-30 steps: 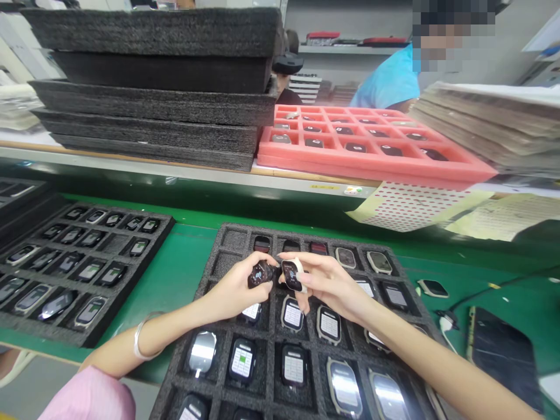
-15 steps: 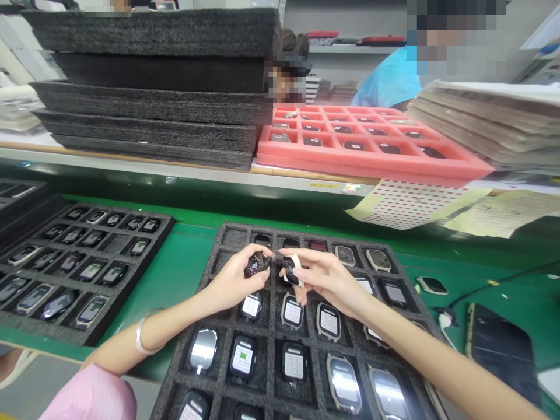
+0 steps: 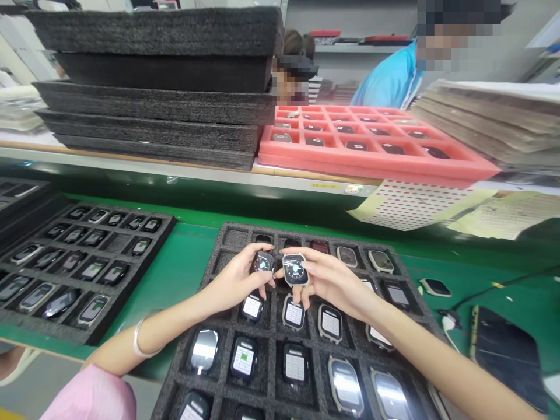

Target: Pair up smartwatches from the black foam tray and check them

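Note:
Between the thumb and fingers of my left hand [image 3: 245,274] is a black smartwatch body [image 3: 263,262], its screen showing a dial. My right hand [image 3: 326,271] grips a silver-framed smartwatch body [image 3: 295,270] at its sides, and this screen also shows a dial. Both watches are held side by side, facing up towards me, apart from each other. Under my hands lies a black foam tray [image 3: 270,350] with several strapless watches in its compartments. Many of those have lit white screens, such as the black watch [image 3: 243,356]. My forearms and hands hide some compartments.
Another foam tray of watches [image 3: 126,286] lies at left. A loose watch [image 3: 435,287], a cable [image 3: 470,291] and a phone [image 3: 507,350] are at right. On the shelf stand stacked black foam trays [image 3: 166,105] and a pink foam tray [image 3: 376,169]. Two people are behind it.
Both watches have been turned so their screens face me more squarely. Their dials now show more clearly, and the right-hand watch has tilted up from its side.

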Motion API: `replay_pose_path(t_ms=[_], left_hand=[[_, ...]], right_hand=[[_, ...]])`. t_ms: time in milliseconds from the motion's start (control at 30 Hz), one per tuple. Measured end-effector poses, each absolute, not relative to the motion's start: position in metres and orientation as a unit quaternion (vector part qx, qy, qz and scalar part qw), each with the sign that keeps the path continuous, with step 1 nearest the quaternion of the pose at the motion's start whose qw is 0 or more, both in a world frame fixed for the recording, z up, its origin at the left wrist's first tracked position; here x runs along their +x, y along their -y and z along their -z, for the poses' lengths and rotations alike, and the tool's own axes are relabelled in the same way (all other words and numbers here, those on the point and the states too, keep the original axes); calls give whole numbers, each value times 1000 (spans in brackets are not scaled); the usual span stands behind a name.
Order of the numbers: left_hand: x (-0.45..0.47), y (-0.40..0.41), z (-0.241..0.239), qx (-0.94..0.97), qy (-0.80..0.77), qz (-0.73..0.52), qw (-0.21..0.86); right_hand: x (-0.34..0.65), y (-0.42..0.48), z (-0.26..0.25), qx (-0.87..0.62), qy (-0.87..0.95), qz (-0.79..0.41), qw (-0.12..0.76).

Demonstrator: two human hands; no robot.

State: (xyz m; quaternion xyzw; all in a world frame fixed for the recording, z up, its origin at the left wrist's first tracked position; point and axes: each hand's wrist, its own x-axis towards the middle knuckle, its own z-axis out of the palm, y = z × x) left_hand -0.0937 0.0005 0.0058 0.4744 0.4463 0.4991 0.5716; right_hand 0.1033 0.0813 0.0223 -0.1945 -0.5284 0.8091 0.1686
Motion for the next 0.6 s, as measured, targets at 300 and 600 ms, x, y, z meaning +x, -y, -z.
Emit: replay_pose_path(t_ms=[300, 600], left_hand=[[-94, 2, -8, 415, -424, -519, 615], [-95, 2, -8, 438, -417, -516, 607]], right_hand=[[101, -76, -15, -253, 553, -757, 241], [102, -75, -15, -255, 555, -749, 258]])
